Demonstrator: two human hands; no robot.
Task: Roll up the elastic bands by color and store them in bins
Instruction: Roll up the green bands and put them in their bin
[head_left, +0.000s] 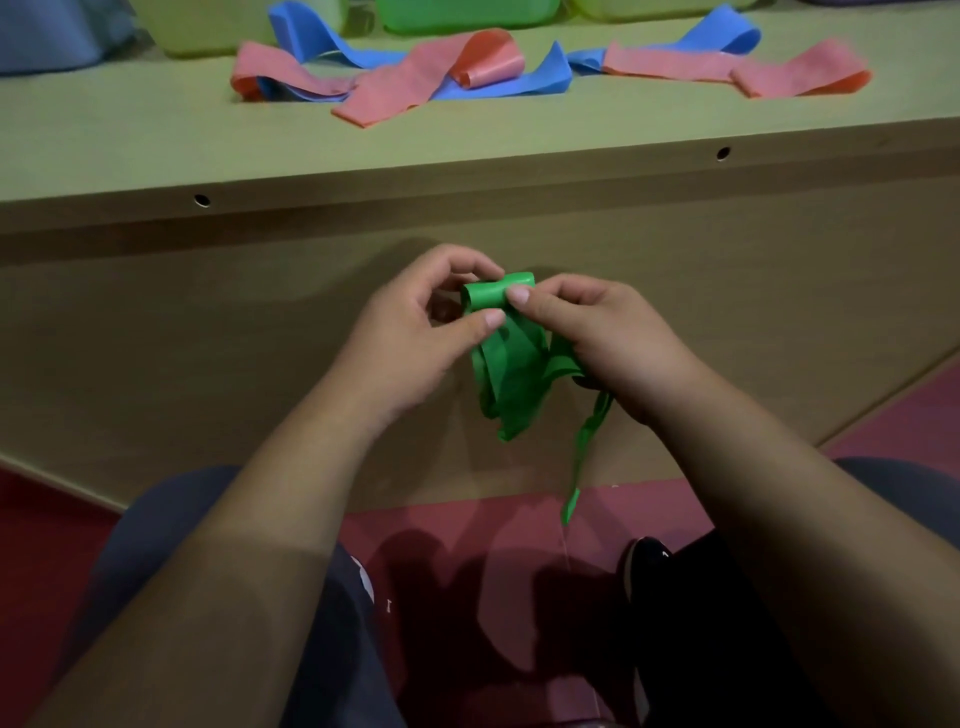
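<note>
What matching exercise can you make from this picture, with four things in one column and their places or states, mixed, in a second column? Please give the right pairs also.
Things:
1. green band
2. pink bands
3. green bin
4. shoe

Places or states:
A. on the red floor
B. lying loose on the table
C. at the table's far edge, cut by the frame
D. partly rolled, pinched by the left hand and the right hand

Pairs: 1-D, 2-B, 3-C, 4-A.
</note>
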